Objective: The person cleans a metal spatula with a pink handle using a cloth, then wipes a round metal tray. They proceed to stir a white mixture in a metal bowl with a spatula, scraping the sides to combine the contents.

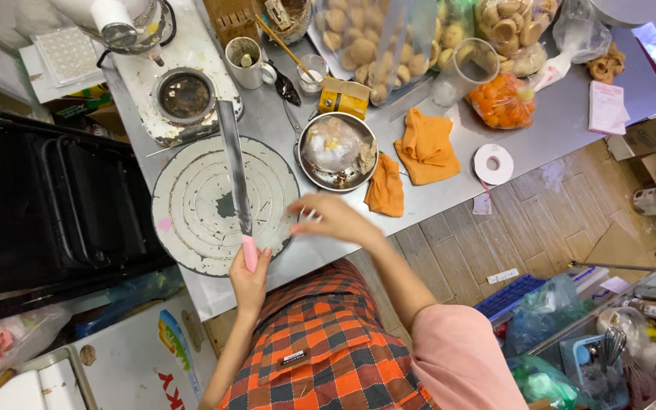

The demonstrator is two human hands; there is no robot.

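Looking down from my remote seat, the long steel spatula knife with a pink handle [235,171] runs nearly straight away from the body, blade tip pointing toward the far side of the bench [419,205], lying across the round white cake turntable [191,205]. Left hand [249,277] is wrapped closed on the pink handle at the turntable's near rim. Right hand [335,220] sits just right of the blade, blurry, fingers loosely curled at the turntable's edge; can't tell if it's gripping anything.
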